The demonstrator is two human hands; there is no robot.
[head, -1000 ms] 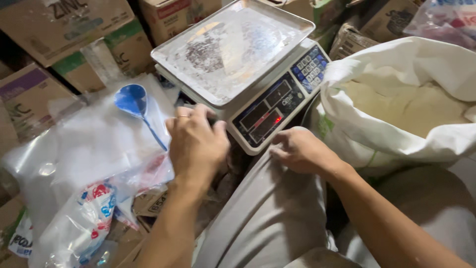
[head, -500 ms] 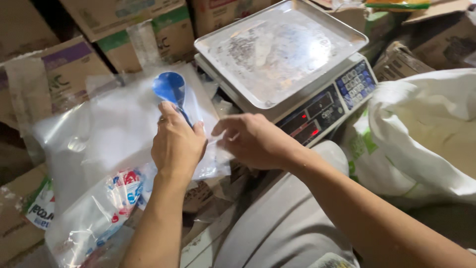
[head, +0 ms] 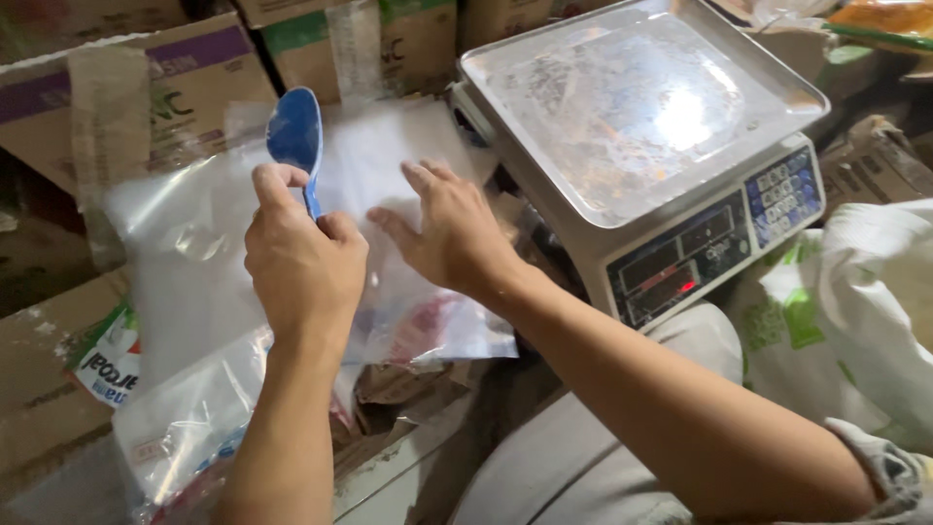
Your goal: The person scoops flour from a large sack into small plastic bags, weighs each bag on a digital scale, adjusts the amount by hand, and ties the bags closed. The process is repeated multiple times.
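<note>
My left hand [head: 301,258] is closed around the handle of a blue plastic spoon [head: 294,131], its bowl pointing up and away. My right hand [head: 449,233] lies flat, fingers spread, on a stack of clear plastic bags [head: 194,262] just right of the spoon. The bags rest on cardboard boxes to the left of a digital weighing scale [head: 680,175] with a bare metal pan.
A large white sack [head: 865,321] stands open at the right edge. Cardboard boxes [head: 146,87] line the back and left. More packaged goods in clear plastic [head: 194,428] lie at the lower left. My lap in grey fabric [head: 573,457] fills the bottom centre.
My left hand has lifted the blue spoon off the bags. My right hand moved left from the scale's front onto the plastic bags. The view shifted left.
</note>
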